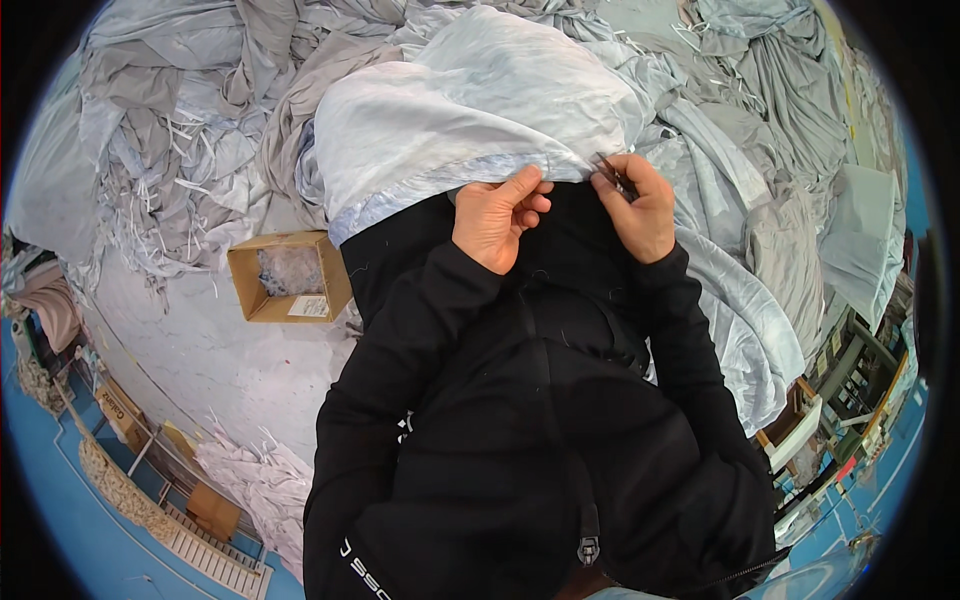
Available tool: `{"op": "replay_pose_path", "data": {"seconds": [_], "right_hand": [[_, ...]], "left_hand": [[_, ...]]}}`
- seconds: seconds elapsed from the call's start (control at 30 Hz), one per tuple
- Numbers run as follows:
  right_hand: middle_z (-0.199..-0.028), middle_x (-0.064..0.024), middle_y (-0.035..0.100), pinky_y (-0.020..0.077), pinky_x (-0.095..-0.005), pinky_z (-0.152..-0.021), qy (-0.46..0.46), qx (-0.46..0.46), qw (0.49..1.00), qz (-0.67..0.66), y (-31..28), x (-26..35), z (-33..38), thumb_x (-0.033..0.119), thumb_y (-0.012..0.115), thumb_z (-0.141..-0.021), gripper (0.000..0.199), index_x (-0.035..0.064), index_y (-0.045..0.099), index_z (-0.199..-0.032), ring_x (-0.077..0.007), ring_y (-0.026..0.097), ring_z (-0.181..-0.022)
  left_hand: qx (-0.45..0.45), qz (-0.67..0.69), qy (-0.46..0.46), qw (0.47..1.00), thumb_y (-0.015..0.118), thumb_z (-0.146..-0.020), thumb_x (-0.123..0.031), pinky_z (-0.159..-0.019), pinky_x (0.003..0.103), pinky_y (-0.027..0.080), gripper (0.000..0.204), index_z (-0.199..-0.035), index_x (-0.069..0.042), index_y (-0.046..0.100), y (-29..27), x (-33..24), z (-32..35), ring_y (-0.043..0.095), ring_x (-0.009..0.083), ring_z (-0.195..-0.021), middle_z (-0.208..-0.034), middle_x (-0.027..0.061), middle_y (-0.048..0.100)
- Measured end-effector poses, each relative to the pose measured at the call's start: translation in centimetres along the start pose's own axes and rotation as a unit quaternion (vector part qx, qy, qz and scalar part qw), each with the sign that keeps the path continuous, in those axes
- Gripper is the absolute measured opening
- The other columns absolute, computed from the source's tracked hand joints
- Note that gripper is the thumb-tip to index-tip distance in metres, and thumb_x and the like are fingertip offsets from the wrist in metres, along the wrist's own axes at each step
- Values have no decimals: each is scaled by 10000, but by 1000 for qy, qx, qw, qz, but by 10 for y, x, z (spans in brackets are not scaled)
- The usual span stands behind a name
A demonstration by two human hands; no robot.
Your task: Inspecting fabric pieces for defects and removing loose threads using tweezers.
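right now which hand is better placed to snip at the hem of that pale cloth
Right hand: it holds a small dark tool, seemingly snips, right at the hem of the pale cloth. The left hand only pinches the hem.

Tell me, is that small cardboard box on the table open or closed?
Open. The cardboard box sits with its top uncovered, so its brown inner walls and some pale, crumpled material inside show. What that material is, I cannot tell.

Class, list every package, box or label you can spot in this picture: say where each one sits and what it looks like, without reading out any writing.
Open brown cardboard box: on the pale table, left of the person's left hand; rectangular, clear plastic inside.
White paper label: on that box's near wall; small rectangle.
Brown cardboard cartons: lower left, below the table edge; partly hidden.
No screens visible.
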State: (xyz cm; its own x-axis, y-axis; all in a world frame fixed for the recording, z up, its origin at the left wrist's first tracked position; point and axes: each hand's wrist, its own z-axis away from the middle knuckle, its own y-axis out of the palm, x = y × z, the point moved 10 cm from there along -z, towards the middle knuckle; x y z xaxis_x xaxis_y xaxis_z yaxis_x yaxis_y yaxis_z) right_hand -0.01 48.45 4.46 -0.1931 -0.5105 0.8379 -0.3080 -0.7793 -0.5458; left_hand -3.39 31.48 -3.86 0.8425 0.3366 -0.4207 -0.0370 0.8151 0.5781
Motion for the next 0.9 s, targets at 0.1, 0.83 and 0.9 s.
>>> {"op": "replay_pose_path", "data": {"seconds": [0.1,0.83,0.9], "right_hand": [[-766,-18,595,423,-227,-630,-56,-14,998,-5,-3,29,13,24,681,-808,165,2,617,-958,-79,518,-674],[-706,-35,666,434,-185,-578,118,77,973,-183,48,19,14,39,632,-827,68,-26,615,-817,-42,580,-640],[-702,-34,659,428,-188,-569,101,72,974,-192,48,20,14,39,626,-827,71,-25,606,-805,-43,567,-628]], "left_hand": [[1,-22,32,999,706,-848,-149,-524,225,452,189,-885,32,668,0,-4,2,624,138,-645,-811,103,675],[45,-166,183,968,674,-849,-86,-538,204,448,98,-881,6,685,11,-22,21,625,101,-646,-768,45,670],[43,-193,183,963,670,-858,-78,-564,208,448,104,-923,2,681,11,-22,22,622,109,-683,-817,47,674]]}}
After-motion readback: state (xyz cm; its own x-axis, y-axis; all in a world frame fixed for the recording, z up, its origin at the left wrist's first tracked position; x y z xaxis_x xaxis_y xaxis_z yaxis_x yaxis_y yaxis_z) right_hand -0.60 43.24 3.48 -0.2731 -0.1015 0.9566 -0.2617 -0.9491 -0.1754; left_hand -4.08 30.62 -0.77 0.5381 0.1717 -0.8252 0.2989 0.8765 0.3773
